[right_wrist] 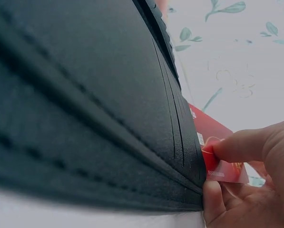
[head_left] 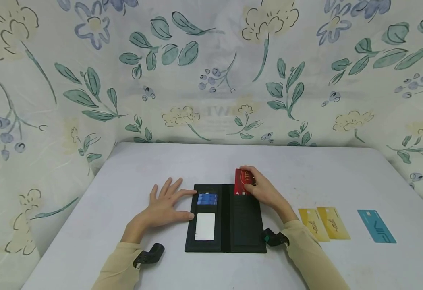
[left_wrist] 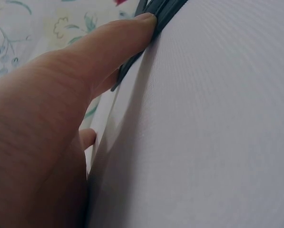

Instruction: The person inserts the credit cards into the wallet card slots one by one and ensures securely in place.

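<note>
A black bifold card wallet [head_left: 247, 227] lies spread flat on the table. Its left side holds blue cards [head_left: 207, 199] in slots and a white insert [head_left: 205, 226] in a window. My right hand [head_left: 267, 193] pinches a red card [head_left: 241, 182] between thumb and fingers at the top of the wallet's right side. In the right wrist view the red card [right_wrist: 210, 130] meets the slotted edge; how deep it sits is hidden. My left hand [head_left: 162, 209] has its fingers spread, thumb and index touching the wallet's left edge. The left wrist view shows that thumb [left_wrist: 127, 35] against the wallet.
Two gold cards [head_left: 332, 223] lie overlapping to the right of the wallet, partly beside the right sleeve. Further right is a blue VIP card [head_left: 376, 226]. The white table [head_left: 153, 161] ends at a floral-patterned cloth [head_left: 211, 100] behind it.
</note>
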Tool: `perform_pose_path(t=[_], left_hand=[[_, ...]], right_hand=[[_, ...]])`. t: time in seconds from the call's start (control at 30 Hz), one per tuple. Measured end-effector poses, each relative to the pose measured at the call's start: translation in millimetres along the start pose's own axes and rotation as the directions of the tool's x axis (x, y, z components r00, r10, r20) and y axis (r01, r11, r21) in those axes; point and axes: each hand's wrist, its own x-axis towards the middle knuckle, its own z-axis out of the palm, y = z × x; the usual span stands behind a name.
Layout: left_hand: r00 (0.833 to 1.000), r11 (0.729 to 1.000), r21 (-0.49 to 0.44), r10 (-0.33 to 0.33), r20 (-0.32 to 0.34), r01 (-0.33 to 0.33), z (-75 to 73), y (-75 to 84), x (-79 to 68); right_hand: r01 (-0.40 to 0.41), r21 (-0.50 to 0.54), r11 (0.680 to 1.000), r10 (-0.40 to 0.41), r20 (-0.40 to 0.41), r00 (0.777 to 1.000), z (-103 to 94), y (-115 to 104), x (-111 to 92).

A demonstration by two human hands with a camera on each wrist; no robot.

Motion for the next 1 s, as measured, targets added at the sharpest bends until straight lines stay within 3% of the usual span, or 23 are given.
perform_pose_path(t=[0.6,1.0], left_hand=[[1.000,1.000,-0.010,0.003,0.002,-0.003,0.4,-0.8,-0.2],[1.000,1.000,-0.009,0.002,0.002,-0.002,0.7,-1.8,-0.9]], right_hand=[[0.014,0.011,1.000,-0.015,0.055,0.998,-1.8,-0.2,0.0],[0.015,-0.004,1.000,-0.015,0.026,1.000,1.1,1.3,0.2]])
